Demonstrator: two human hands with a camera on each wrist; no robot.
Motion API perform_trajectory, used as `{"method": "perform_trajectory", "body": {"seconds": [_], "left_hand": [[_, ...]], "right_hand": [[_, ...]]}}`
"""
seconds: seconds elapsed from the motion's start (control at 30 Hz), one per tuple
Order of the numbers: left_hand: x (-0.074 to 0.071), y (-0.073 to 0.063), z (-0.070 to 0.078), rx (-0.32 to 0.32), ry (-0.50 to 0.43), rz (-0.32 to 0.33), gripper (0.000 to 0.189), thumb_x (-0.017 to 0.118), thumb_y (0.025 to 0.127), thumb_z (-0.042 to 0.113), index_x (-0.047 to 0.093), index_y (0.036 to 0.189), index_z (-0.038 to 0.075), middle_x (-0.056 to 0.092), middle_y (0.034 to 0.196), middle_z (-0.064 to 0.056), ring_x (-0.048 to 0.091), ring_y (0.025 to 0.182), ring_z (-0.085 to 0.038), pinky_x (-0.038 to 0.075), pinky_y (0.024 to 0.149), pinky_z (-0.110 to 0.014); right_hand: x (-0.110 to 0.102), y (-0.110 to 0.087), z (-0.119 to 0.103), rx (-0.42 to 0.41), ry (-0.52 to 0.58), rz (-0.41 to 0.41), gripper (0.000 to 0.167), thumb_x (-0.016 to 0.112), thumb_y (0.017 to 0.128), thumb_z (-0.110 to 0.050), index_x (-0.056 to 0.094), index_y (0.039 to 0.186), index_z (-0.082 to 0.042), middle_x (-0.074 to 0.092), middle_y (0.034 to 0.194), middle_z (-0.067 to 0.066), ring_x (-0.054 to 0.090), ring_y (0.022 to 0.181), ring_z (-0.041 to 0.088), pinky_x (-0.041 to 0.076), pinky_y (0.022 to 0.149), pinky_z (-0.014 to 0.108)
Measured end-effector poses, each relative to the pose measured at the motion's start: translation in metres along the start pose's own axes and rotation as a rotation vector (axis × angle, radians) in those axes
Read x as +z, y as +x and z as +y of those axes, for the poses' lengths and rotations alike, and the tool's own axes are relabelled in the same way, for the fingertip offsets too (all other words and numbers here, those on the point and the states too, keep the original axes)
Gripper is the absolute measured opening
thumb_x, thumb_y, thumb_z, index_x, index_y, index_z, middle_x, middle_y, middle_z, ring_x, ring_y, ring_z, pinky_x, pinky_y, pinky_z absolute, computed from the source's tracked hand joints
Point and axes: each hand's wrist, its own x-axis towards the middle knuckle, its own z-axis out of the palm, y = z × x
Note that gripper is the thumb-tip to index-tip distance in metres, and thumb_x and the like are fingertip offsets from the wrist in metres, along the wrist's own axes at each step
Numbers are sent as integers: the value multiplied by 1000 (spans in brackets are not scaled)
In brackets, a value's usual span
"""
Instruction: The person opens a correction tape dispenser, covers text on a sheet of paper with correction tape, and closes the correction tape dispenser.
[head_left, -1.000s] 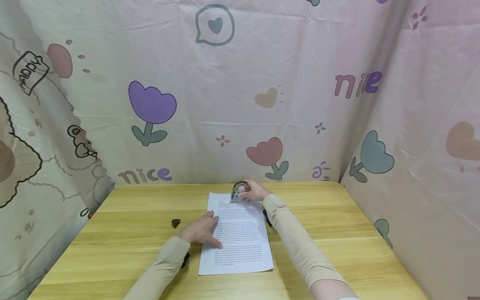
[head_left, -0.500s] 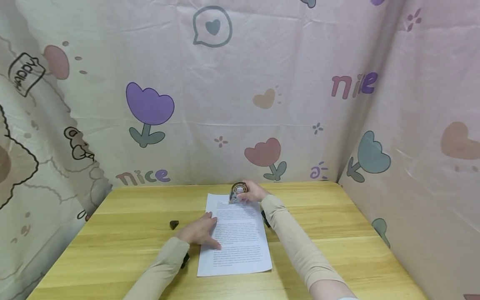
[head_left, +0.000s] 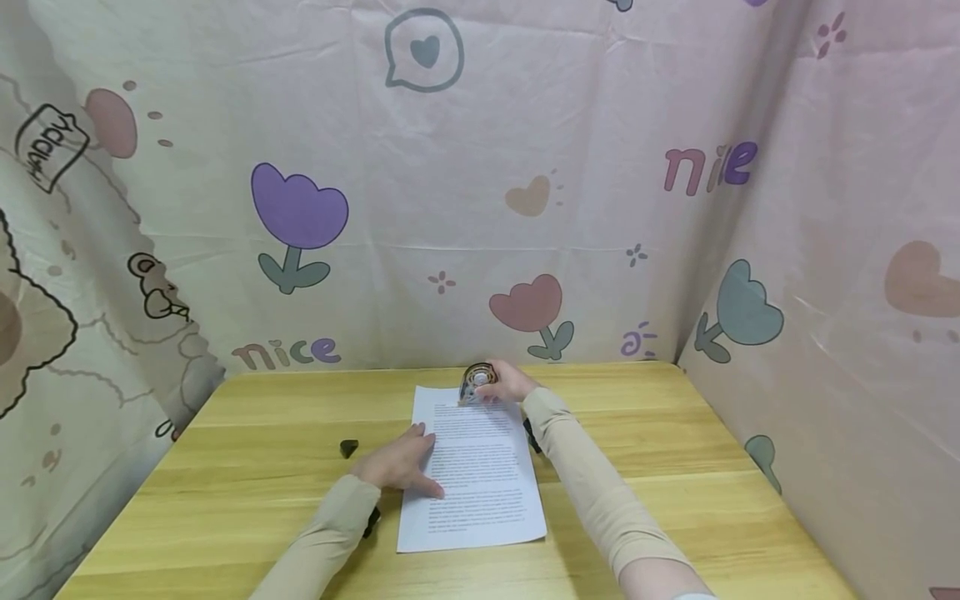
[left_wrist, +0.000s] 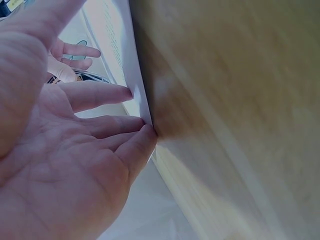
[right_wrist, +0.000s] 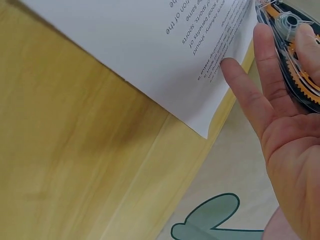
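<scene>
A printed sheet of paper (head_left: 480, 475) lies lengthwise on the wooden table. My left hand (head_left: 397, 461) rests on its left edge, fingers spread and thumb over the lower text. In the left wrist view the fingertips (left_wrist: 140, 125) touch the paper's edge. At the sheet's top, my right hand (head_left: 514, 383) holds a correction tape (head_left: 468, 385) between thumb and fingers, its tip at the first lines of text. The right wrist view shows the clear, dark-edged case of the correction tape (right_wrist: 289, 22) with orange gears inside; another fingertip touches the paper. The tip is out of that view.
A small black object (head_left: 348, 448) lies on the table (head_left: 285, 475) left of the sheet. Dark pieces show beside both wrists, their kind unclear. A patterned cloth (head_left: 420, 208) hangs behind the table and along its sides.
The head view has shifted slightly. Both hands, the sheet and the correction tape keep nearly the same places.
</scene>
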Motion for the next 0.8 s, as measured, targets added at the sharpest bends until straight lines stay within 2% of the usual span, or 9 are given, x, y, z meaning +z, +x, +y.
{"method": "perform_trajectory", "body": {"seconds": [0.53, 0.8], "left_hand": [[-1, -1, 1, -19, -11, 0, 104, 84, 68, 51, 42, 145, -4, 25, 157, -30, 23, 147, -42, 24, 120, -53], [0, -1, 1, -21, -13, -3, 104, 84, 68, 51, 41, 145, -4, 24, 157, -30, 22, 147, -42, 23, 121, -52]], "right_hand": [[1, 0, 3, -26, -37, 23, 35, 71, 90, -13, 56, 121, -2, 68, 101, 12, 67, 80, 19, 57, 74, 29], [1, -3, 4, -13, -13, 37, 36, 70, 91, -12, 55, 122, -2, 68, 104, 14, 69, 86, 24, 58, 76, 31]]}}
